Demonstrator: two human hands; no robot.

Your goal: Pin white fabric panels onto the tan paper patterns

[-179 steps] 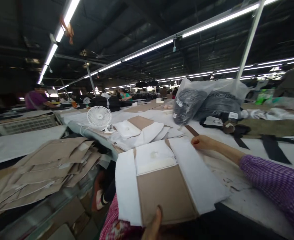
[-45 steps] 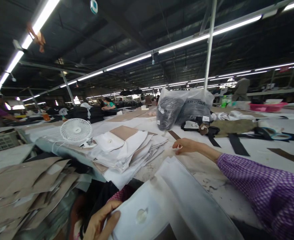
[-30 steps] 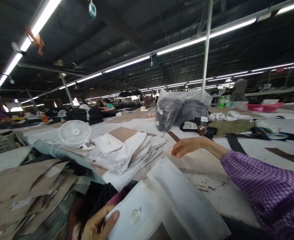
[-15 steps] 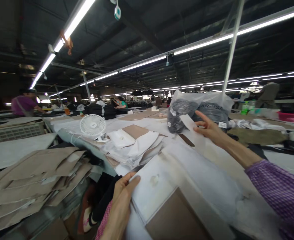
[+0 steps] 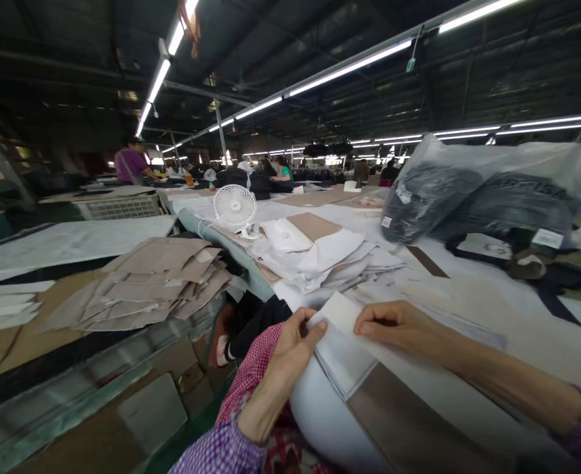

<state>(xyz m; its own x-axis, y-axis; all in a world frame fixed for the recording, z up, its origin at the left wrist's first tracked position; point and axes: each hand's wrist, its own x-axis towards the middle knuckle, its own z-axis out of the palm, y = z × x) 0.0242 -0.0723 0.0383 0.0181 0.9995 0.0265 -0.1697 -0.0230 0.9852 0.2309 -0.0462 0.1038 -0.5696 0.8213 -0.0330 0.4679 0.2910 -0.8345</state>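
My left hand (image 5: pixel 295 345) pinches the near left corner of a layered white-and-brown fabric piece (image 5: pixel 403 411), thumb on top. A small white rectangular slip (image 5: pixel 337 314) lies over the white end of that piece, near my left fingertips. My right hand (image 5: pixel 399 327) has its thumb and forefinger pinched at the slip's right edge. The round mark on the white end is covered from view. Behind my hands lies a loose stack of white and brown pieces (image 5: pixel 329 253) on the table.
A small white fan (image 5: pixel 235 207) stands at the table's left edge. Clear bags of dark goods (image 5: pixel 472 197) sit at the back right, near a dark brown strip (image 5: pixel 427 261). A pile of beige cut pieces (image 5: pixel 156 286) lies to the left. Co-workers are farther back.
My right hand has come down and toward me from near the bags, bringing the white slip onto the fabric piece. My left hand keeps its hold. The view has turned right and downward.
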